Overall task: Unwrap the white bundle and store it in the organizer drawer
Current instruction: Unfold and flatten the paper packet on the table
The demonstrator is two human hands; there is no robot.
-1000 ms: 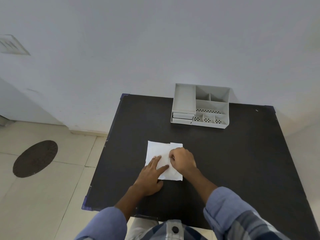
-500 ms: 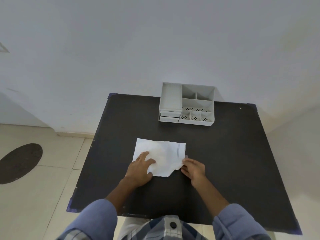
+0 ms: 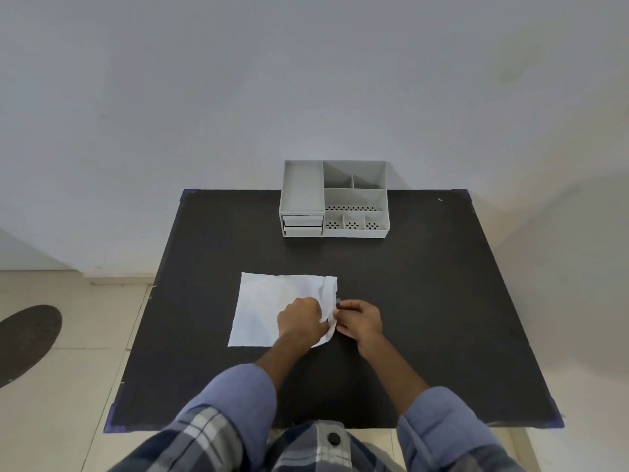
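at mid-bench (image 3: 442,301) the white bundle (image 3: 272,308) lies mostly flattened; left hand (image 3: 299,321) and right hand (image 3: 360,321) meet at its right edge, fingers (image 3: 343,305) pinching the curled flap, organizer (image 3: 303,185) straight ahead, drawers closed.

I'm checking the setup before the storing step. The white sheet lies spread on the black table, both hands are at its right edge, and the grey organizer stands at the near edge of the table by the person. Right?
Not quite. The head view shows the grey organizer at the far edge of the black table, against the wall. The rest holds: the white sheet lies spread, with the left hand and right hand at its right edge.
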